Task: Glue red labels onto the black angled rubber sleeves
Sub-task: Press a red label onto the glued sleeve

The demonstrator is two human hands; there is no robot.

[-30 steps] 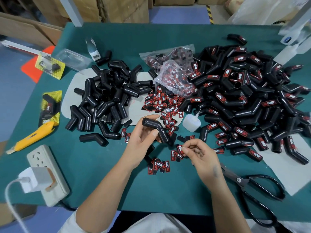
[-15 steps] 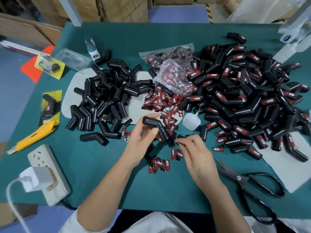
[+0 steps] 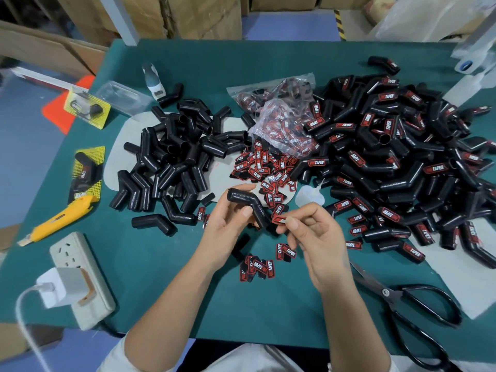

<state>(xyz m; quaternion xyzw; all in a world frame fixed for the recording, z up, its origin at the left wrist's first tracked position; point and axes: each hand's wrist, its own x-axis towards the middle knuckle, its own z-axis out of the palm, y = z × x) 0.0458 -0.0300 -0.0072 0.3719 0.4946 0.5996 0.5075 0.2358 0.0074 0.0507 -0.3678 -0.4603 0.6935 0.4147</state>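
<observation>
Holding one bare black angled sleeve [image 3: 248,208] up over the green table [image 3: 150,267], the left hand [image 3: 228,229] has its fingers and thumb curled round the bend, while the right hand [image 3: 314,237] pinches a single red label [image 3: 279,220] between thumb and fingertips, right at the sleeve's lower end. Whether the label already touches the rubber I cannot tell; it sits just beside it at least. I would judge this sleeve to be mid-application, not finished.

Taking the held sleeve as the landmark: beyond and to the right of it lies the big heap of labelled sleeves [image 3: 397,162], nearly all showing a red tag, and that heap looks clearly larger than the heap of bare sleeves [image 3: 171,157] beyond and to the left. So well over half of the batch in view seems done (a rough reading, since sleeves buried underneath are hidden). A good few dozen plain ones are left, by the look of it.

Just beyond the held sleeve a scatter of loose labels [image 3: 264,170] spreads out, with a clear bag of more labels [image 3: 279,122] behind it, and a few more labels [image 3: 259,267] lie on the near side. A small translucent glue bottle [image 3: 308,196] stands just to the right of the sleeve, within easy reach. Supplies look ample for the rest.
</observation>
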